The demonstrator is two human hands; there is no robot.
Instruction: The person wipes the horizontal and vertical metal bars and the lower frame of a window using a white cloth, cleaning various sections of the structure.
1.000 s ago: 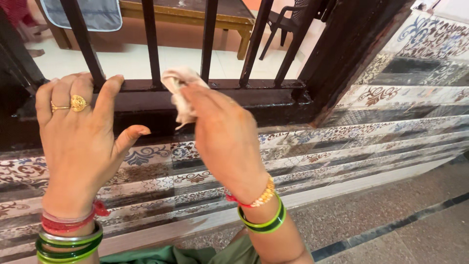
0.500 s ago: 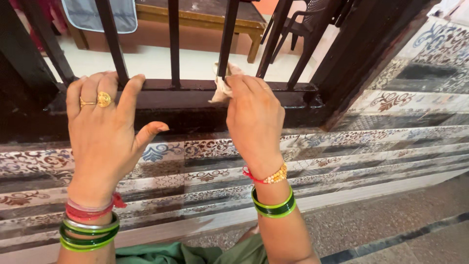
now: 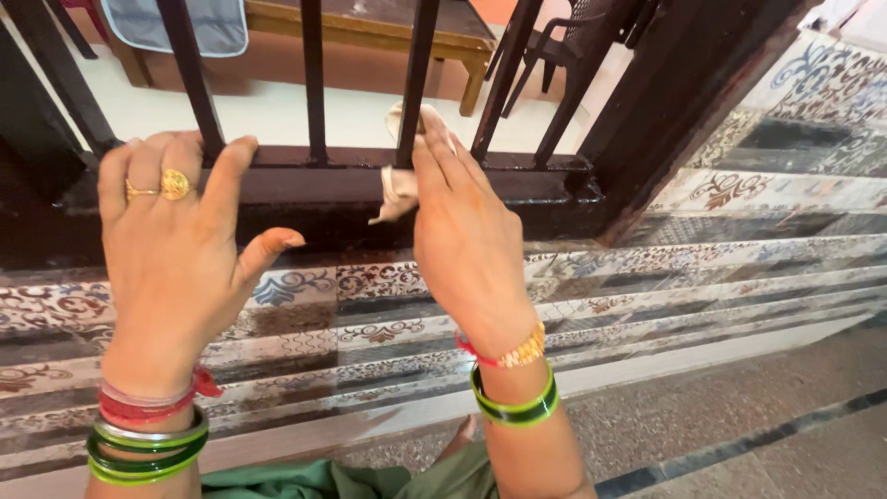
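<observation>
At the dark grille's bottom rail (image 3: 305, 185), your right hand (image 3: 467, 245) presses a pale cloth (image 3: 399, 185) against a bar (image 3: 413, 74); your left hand (image 3: 176, 249) rests open on the rail, holding nothing.

Single head view, close, looking down past hands at grille (image 3: 314, 176)

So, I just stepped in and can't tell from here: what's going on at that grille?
A person is wiping a dark metal grille set over a patterned tiled wall. The right hand presses a small pale cloth against the foot of one upright bar, where it meets the bottom rail. The left hand rests with its fingers hooked over that rail, beside another bar. Beyond the bars, a wooden table and a dark chair stand on a light floor.
</observation>
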